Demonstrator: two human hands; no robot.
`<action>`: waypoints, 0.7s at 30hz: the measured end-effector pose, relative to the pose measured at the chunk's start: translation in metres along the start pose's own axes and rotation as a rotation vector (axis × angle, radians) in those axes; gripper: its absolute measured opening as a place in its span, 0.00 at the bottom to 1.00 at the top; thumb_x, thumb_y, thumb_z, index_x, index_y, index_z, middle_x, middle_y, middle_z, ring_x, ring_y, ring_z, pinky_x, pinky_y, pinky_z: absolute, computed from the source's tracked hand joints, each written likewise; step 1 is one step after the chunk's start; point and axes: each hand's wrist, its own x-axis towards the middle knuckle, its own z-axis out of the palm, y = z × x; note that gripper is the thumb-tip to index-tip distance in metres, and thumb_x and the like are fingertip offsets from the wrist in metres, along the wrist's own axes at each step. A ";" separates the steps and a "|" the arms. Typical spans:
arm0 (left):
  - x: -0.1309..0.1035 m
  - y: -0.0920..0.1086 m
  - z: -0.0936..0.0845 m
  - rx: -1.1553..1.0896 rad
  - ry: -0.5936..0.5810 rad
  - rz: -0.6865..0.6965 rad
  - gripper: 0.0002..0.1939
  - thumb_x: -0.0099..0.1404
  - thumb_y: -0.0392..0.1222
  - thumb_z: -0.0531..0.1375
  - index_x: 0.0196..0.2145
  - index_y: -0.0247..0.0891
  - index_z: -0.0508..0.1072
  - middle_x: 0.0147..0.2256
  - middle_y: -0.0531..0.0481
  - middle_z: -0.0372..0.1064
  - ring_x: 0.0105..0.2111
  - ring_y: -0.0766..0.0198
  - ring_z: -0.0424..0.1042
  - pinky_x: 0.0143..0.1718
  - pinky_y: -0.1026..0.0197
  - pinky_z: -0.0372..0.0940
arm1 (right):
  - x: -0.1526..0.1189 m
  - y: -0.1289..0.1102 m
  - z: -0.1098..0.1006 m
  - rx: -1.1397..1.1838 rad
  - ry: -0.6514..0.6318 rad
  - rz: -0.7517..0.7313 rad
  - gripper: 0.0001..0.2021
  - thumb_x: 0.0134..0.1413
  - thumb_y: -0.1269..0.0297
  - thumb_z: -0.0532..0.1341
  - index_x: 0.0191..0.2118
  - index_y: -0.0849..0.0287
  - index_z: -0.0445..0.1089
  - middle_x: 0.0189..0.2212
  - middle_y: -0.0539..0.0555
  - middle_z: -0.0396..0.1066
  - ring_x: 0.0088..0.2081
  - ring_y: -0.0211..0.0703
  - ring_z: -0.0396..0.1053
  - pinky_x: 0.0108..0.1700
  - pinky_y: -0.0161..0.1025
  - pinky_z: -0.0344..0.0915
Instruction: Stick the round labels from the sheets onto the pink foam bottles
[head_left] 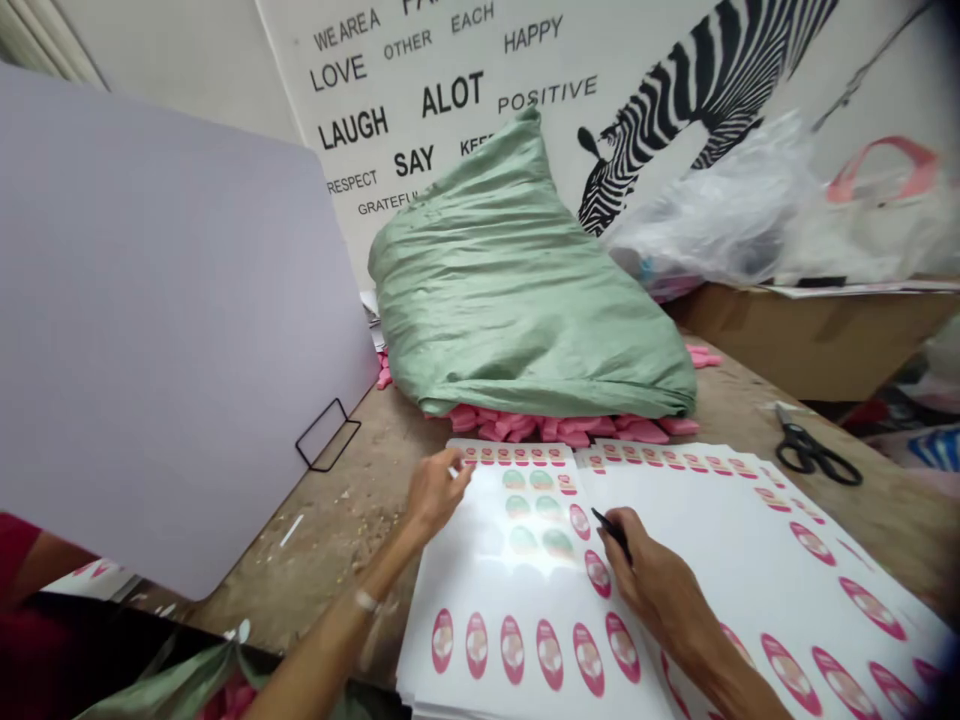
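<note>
Sticker sheet (480, 575) on table (322, 520), second stack (697, 525) at right. Left hand (436, 492) at upper left edge, fingers narrow; grip, cannot tell. Right hand (649, 570) at right edge, fingers round black tool (611, 530). Green sack (525, 300) beyond.

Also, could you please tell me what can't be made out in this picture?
All in the head view:
- Black tool in the right hand: fingers hide its rear.
- Wall lettering: one word is cut by the top edge.
- Pink pieces: partly behind the green sack.
- Oval labels: print too small.
</note>
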 end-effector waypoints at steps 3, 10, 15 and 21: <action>0.042 0.018 0.058 0.017 -0.024 0.104 0.07 0.48 0.41 0.65 0.26 0.44 0.70 0.32 0.47 0.74 0.39 0.50 0.71 0.44 0.51 0.60 | -0.028 0.013 -0.004 0.145 -0.001 0.097 0.09 0.60 0.54 0.46 0.39 0.52 0.56 0.23 0.50 0.71 0.22 0.45 0.70 0.25 0.37 0.61; 0.066 0.018 0.090 -0.013 -0.020 0.123 0.08 0.57 0.39 0.57 0.21 0.40 0.64 0.28 0.46 0.69 0.40 0.53 0.69 0.43 0.55 0.58 | -0.059 0.049 -0.007 0.326 -0.022 0.215 0.13 0.56 0.49 0.50 0.39 0.52 0.60 0.30 0.53 0.74 0.28 0.43 0.73 0.29 0.34 0.67; 0.018 0.009 0.044 -0.140 -0.151 0.056 0.07 0.57 0.43 0.57 0.27 0.38 0.69 0.23 0.53 0.62 0.27 0.63 0.65 0.32 0.61 0.63 | -0.025 0.013 -0.022 0.348 0.034 0.169 0.21 0.51 0.47 0.58 0.48 0.52 0.63 0.28 0.51 0.72 0.30 0.43 0.73 0.30 0.33 0.67; -0.044 0.013 -0.010 -0.390 -0.482 -0.065 0.16 0.56 0.52 0.60 0.24 0.34 0.70 0.21 0.55 0.60 0.20 0.69 0.61 0.24 0.64 0.65 | 0.002 -0.052 -0.010 0.583 -0.166 -0.069 0.21 0.49 0.50 0.62 0.48 0.54 0.69 0.27 0.50 0.70 0.28 0.40 0.67 0.31 0.35 0.64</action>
